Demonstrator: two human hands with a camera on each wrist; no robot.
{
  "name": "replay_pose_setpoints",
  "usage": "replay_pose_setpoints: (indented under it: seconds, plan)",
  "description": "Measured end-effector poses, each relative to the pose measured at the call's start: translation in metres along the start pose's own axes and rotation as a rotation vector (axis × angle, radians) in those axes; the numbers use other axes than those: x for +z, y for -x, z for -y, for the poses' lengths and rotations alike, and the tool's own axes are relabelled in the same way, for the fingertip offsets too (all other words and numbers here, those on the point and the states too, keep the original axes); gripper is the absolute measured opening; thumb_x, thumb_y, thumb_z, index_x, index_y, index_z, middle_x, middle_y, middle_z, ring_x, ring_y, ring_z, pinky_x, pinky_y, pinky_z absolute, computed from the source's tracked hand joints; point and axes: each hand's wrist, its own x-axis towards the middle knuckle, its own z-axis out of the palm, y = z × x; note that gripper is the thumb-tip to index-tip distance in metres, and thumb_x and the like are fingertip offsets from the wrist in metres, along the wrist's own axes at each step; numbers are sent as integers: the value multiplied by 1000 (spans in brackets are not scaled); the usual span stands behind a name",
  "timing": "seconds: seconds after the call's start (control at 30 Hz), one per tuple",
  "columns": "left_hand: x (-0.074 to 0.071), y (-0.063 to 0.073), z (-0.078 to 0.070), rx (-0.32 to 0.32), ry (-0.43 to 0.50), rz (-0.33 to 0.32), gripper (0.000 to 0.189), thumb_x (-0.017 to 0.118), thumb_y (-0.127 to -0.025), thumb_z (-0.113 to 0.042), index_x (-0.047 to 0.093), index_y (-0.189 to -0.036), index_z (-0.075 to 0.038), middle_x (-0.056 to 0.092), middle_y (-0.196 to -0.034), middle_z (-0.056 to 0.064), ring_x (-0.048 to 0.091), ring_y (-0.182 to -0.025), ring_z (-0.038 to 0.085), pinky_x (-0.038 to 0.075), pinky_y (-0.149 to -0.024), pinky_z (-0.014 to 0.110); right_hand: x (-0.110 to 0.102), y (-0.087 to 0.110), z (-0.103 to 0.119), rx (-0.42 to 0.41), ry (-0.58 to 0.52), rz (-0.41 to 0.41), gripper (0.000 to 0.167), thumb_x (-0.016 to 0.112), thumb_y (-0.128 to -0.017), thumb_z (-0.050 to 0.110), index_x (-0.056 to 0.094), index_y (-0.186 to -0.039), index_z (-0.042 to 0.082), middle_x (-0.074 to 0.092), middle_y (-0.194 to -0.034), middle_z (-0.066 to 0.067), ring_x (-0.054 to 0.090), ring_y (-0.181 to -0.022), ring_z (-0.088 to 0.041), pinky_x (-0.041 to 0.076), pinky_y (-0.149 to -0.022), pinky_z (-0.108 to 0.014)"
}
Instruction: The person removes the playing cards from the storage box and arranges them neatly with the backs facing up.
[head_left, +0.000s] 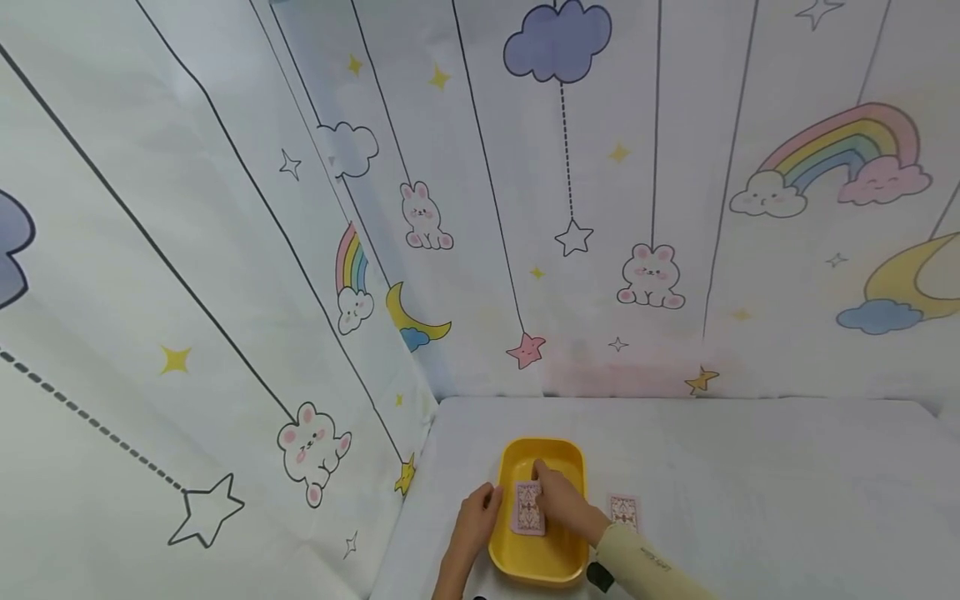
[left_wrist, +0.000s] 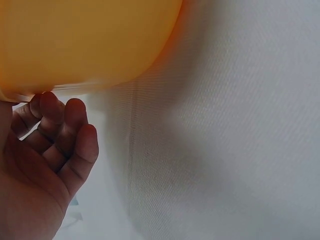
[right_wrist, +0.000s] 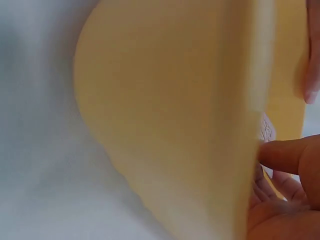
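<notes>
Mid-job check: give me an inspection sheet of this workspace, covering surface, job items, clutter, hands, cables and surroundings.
Surface: white table, looks flat.
Job's things: yellow tray on the table; patterned card above or in it, contact with its floor unclear; second card on the table, right of the tray.
Clutter: small dark object by the tray's lower right corner, too unclear to name.
Left hand: grips the tray's left rim.
Right hand: holds the patterned card; single or stacked, cannot tell.
Cables: nothing seen.
Surroundings: wall covering printed with clouds, stars and rainbows.
</notes>
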Motion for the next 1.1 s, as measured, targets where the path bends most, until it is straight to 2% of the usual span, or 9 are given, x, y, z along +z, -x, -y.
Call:
replay_pose_setpoints:
  seconds: [0.13,0.27,0.43,0.63,0.8,1.1]
  plan:
    - [1,0,1,-5,14,2,32,49,-106,-37,53,-83,-15,47,-71,-4,44,-63,9,35,-54,23,-7,1,2,26,-87,10,27,62,-90,-6,50,-113,4,55,-82,-5,50,-68,-17,41,-57,-27]
    - [2,-1,1,-8,22,7,32,49,-106,-37,53,-83,-14,47,-72,-4,44,-63,9,35,-54,23,-13,2,2,60,-123,10,26,64,-92,0,52,-114,7,56,-85,-6,52,-70,-17,45,-60,-27]
    - [1,-2,1,-9,8,2,32,49,-106,-37,53,-83,-14,48,-72,-4,44,-63,9,35,-54,23,-20,5,-1,47,-174,-32,20,64,-94,1,54,-111,4,55,-82,-6,54,-69,-16,49,-60,-28]
    - [1,-2,0,-11,-4,-5,32,49,-106,-36,53,-83,-14,48,-72,-4,44,-63,9,35,-54,22,-28,11,0,57,-251,-56,19,63,-94,-2,55,-110,1,55,-85,-8,59,-73,-18,57,-65,-35]
    - [2,-2,-1,-12,-2,0,31,49,-106,-36,53,-84,-14,48,-72,-4,44,-63,9,35,-54,22,-37,16,-3,54,-274,-56,19,64,-94,-1,57,-111,1,59,-89,-10,65,-75,-21,60,-71,-42]
    - [1,1,-3,-22,6,-1,32,48,-106,-38,54,-85,-14,49,-73,-3,46,-65,11,36,-54,23,-55,26,-15,84,-312,-77,24,66,-94,1,60,-116,0,63,-92,-10,66,-75,-16,59,-67,-31]
